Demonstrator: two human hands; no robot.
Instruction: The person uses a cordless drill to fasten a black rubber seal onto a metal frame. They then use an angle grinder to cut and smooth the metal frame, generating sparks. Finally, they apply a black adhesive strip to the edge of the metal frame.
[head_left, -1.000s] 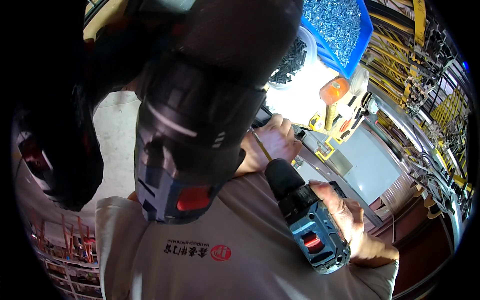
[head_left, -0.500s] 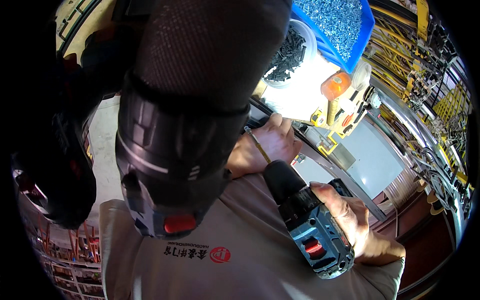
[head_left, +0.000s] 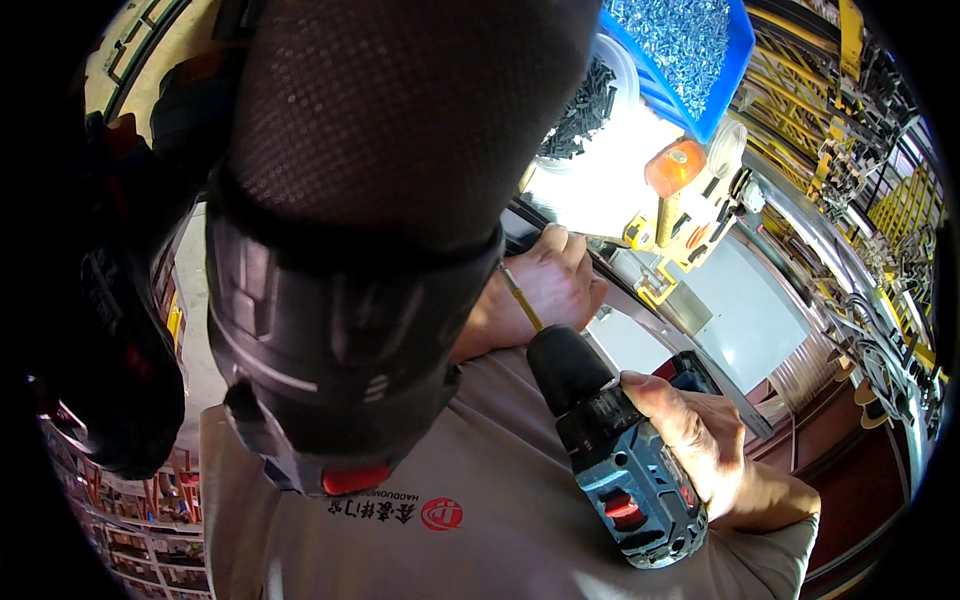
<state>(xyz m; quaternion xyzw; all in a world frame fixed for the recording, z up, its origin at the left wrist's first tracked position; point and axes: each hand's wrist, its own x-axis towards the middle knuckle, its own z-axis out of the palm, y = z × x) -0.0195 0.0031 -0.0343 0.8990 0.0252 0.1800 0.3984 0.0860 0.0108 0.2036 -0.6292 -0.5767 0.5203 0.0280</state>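
My right hand (head_left: pixel 695 430) is wrapped around a blue-and-black cordless drill (head_left: pixel 620 460) with a red switch. A long gold-coloured bit (head_left: pixel 522 298) runs from its black chuck up past my left wrist, and its tip is partly hidden by a dark tool close in front. Curled over a long dark metal bar (head_left: pixel 655 320), my left hand (head_left: pixel 553 280) is closed. Whatever its fingers hold, if anything, is hidden. The large black tool (head_left: pixel 330 320), with a mesh-textured upper part and a red button, covers much of the view and part of my left forearm.
Beyond my hands are a tub of black pieces (head_left: pixel 583 115), a blue bin (head_left: pixel 710 125) of small silver screws and an orange-headed mallet (head_left: pixel 675 168). Yellow and dark profiles (head_left: pixel 800 75) fill the right side. Another dark tool (head_left: pixel 130 340) hangs at left.
The large foreground tool has shifted slightly left and down and covers more of the bit's tip. The drill has tilted a little in my right hand; my left hand stays on the bar.
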